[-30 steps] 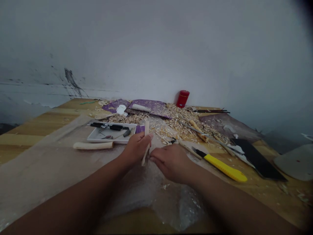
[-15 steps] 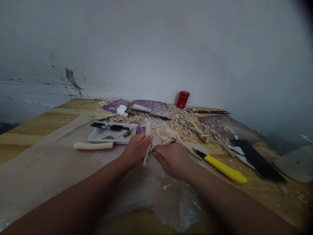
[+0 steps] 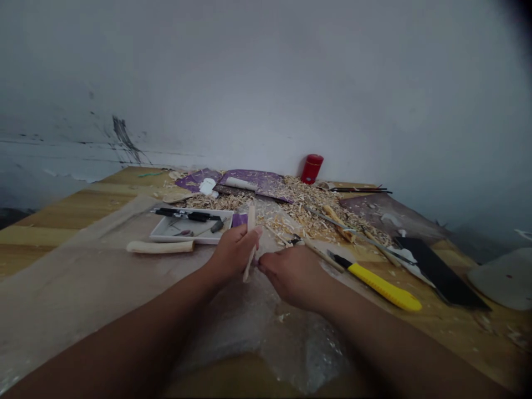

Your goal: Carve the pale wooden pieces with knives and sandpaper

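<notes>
My left hand [image 3: 233,250] is closed around a pale, slim wooden piece [image 3: 251,217], which stands up tilted between the hands. Close beside it on the right, my right hand [image 3: 293,275] is closed with thumb and fingers pinched near the wood; whatever is in that pinch is too small and hidden to name. Both hands are over clear plastic sheeting [image 3: 103,271]. A white tray [image 3: 155,233] with dark pens and small bits sits left of my left hand, and a curved wooden piece [image 3: 160,247] lies in front of it.
A yellow utility knife [image 3: 384,285] lies right of my right hand, near a black flat bar [image 3: 440,271]. Wood shavings [image 3: 299,202] cover the back of the table, below a red canister [image 3: 311,169] by the wall. A metal file [image 3: 357,231] lies across the shavings.
My right hand has shifted very slightly beside the wooden piece. My left hand keeps its hold, and the things on the table stay where they were.
</notes>
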`<state>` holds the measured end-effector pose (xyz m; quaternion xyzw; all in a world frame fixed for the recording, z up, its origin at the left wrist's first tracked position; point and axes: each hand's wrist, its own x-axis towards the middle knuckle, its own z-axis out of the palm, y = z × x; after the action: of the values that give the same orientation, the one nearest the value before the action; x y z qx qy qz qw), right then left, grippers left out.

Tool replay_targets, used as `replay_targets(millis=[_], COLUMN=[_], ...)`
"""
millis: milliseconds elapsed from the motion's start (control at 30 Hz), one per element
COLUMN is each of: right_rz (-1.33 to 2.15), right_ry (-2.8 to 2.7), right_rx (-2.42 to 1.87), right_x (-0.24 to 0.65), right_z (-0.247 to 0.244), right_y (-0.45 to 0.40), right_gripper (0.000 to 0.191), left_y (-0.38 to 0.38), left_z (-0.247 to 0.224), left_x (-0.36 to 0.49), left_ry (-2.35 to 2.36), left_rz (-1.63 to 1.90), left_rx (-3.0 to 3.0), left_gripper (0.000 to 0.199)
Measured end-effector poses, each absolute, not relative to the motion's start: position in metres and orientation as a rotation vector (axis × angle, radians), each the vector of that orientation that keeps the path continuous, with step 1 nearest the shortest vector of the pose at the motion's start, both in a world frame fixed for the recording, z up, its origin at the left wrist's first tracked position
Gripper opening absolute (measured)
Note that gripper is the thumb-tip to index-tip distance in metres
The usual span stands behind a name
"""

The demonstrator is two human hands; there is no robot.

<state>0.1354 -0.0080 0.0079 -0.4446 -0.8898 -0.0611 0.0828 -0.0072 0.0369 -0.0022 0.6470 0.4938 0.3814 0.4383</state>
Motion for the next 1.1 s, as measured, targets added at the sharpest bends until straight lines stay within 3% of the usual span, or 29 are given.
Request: replay_targets(millis=[100, 267, 467, 600, 1100], right_rz=[-0.127, -0.138, -0.095, -0.032, -0.127], right_ry=[-2.717, -2.557, -2.721, -2.532, -2.494], right_rx=[-1.186, -1.342, -1.223, -1.323, -1.370], right_x=[0.1352, 0.1369, 0.1346, 0.1350, 0.1358], right_z=[0.0096, 0.0095, 0.0116, 0.0114, 0.0076], right_y=[-0.0112, -0.0087, -0.0119, -0.0112, -0.0097], right_gripper=[0.018, 0.026, 0.019, 0.023, 0.027], left_y=[0.0362, 0.0367, 0.0368, 0.0363, 0.0365], left_z=[-0.0018, -0.0014, -0.0004, 0.0026, 0.0040], left_x=[-0.0070, -0.0073, -0.0090, -0.0082, -0.0082], left_ry=[1.210, 1.206, 1.232, 1.227, 1.157], left_rz=[0.904, 0.927, 0.944, 0.933, 0.910], left_rx=[1.512, 1.612, 1.649, 1.618, 1.530], left_gripper=[0.031, 0.032, 0.031, 0.031, 0.031])
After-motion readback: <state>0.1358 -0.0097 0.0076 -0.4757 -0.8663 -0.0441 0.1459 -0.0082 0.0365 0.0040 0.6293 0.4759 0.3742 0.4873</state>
